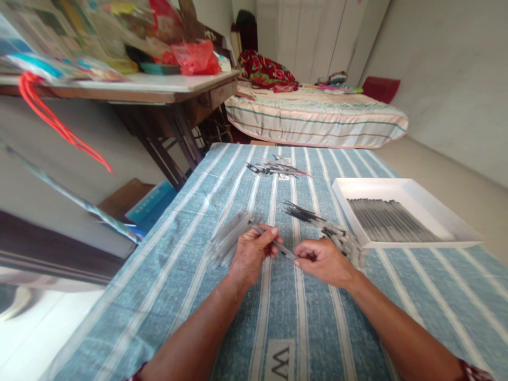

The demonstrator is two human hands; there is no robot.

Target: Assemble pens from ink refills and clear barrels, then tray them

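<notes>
A thin grey pen-like stick (284, 251) is held between both hands over the striped cloth. My left hand (256, 250) pinches it near its upper left end, and my right hand (322, 260) has its fingers closed on the lower right end. Left of my left hand lies a pile of clear grey tubes (227, 241). Beyond my right hand is a bundle of dark thin rods (304, 213), with more black and clear pieces (343, 243) beside it. A white box (438, 225) at the right holds a row of grey sticks (391, 219).
Small black, clear and red pieces (273, 168) lie at the far part of the cloth-covered table (159, 296). A wooden desk (170, 94) with plastic bags (196, 57) stands at the left. Behind is a bed (317, 119).
</notes>
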